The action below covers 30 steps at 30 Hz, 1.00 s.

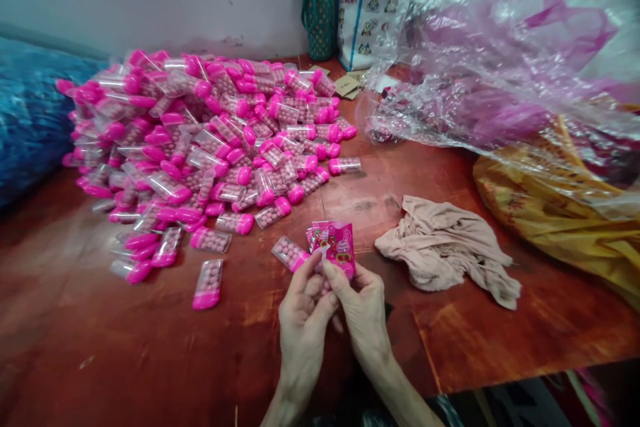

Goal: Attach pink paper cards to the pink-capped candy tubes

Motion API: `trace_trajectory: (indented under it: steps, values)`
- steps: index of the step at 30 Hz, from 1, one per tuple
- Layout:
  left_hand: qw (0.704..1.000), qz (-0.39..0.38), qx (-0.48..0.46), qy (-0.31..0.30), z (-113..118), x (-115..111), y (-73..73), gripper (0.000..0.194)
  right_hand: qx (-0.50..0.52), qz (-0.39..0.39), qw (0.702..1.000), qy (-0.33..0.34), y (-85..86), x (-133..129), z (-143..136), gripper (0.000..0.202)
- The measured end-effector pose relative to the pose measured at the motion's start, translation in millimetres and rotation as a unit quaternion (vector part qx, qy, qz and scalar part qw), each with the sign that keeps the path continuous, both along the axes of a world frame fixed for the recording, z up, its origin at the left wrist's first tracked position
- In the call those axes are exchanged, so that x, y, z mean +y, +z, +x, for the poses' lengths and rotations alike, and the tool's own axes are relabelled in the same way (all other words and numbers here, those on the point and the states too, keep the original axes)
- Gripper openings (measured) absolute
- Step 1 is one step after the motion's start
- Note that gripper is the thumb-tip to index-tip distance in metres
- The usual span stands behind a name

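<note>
My left hand (pixel 303 323) and my right hand (pixel 367 310) meet near the front of the table, fingers closed. Several pink printed wrappers (pixel 340 247) stand up from my right hand, pinched by its thumb and fingers. Between the hands shows a small clear container of pink candy balls (pixel 325 285), gripped by my left fingers and mostly covered. Just past my left fingertips, another candy container (pixel 289 251) with a pink cap lies on the table. To the left rests a single capped container (pixel 208 283), apart from the pile.
A large pile of pink-capped candy containers (pixel 200 140) spreads over the reddish table (pixel 165 360). On the right lie a crumpled beige cloth (pixel 445 243), a yellow bag (pixel 540 213) and clear plastic (pixel 450 107). Blue plastic (pixel 30 113) borders the left; a white tote (pixel 370 20) stands behind.
</note>
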<state>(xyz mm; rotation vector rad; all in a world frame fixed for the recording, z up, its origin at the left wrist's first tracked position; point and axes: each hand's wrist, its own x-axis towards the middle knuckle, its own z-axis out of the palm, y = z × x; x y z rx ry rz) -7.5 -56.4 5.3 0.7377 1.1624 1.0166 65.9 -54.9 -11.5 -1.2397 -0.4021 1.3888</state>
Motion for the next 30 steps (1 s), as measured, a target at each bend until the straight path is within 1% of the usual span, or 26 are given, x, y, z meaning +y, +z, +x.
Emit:
trace_trajectory:
  steps: [3, 5, 7, 9, 12, 15, 18, 20, 21, 23, 25, 27, 30]
  values:
    - [0.999, 0.013, -0.022, -0.033, -3, 7, 3.2, 0.046, -0.008, 0.039, 0.999, 0.013, 2.5, -1, 10, 0.028]
    - [0.998, 0.018, -0.027, -0.045, -4, 11, 4.1, 0.046, -0.052, 0.068, 0.996, 0.026, 5.6, 0, 19, 0.030]
    - [0.998, 0.021, -0.025, -0.047, -5, 12, 4.0, 0.047, -0.086, 0.076, 0.993, 0.038, 7.2, 1, 24, 0.029]
    - [0.999, 0.026, -0.022, -0.035, -4, 11, 3.6, 0.047, -0.087, 0.068, 0.993, 0.039, 6.0, 0, 22, 0.029]
    - [0.999, 0.037, -0.018, -0.004, -3, 10, 3.9, 0.046, -0.060, 0.052, 0.997, 0.009, 1.0, -4, 9, 0.031]
    - [0.999, 0.042, -0.014, 0.014, -3, 12, 4.5, 0.046, -0.048, 0.046, 0.998, -0.016, -1.7, -8, -5, 0.030]
    - [0.999, 0.038, -0.010, 0.024, -5, 15, 4.3, 0.046, -0.055, 0.050, 0.997, -0.010, 0.9, -7, -7, 0.029]
    - [0.999, 0.034, -0.005, 0.010, -6, 17, 4.4, 0.047, -0.025, 0.054, 0.998, 0.008, 3.6, -4, -2, 0.023]
    - [1.000, 0.028, -0.002, -0.008, -6, 17, 4.6, 0.049, -0.002, 0.052, 0.999, 0.012, 4.7, -2, 1, 0.021]
    - [0.999, 0.011, 0.001, -0.050, -5, 16, 4.8, 0.051, 0.043, 0.032, 0.999, 0.004, 5.6, 2, 8, 0.023]
    - [0.997, -0.004, 0.001, -0.074, -2, 14, 4.1, 0.054, 0.071, 0.000, 0.997, -0.013, 5.0, 5, 11, 0.027]
    - [0.998, -0.010, 0.000, -0.069, 2, 12, 2.4, 0.056, 0.070, -0.023, 0.997, -0.022, 3.8, 5, 10, 0.030]
    - [0.999, -0.007, -0.011, -0.030, 6, 9, -0.5, 0.054, 0.014, -0.034, 0.999, -0.021, 2.7, 4, 2, 0.028]
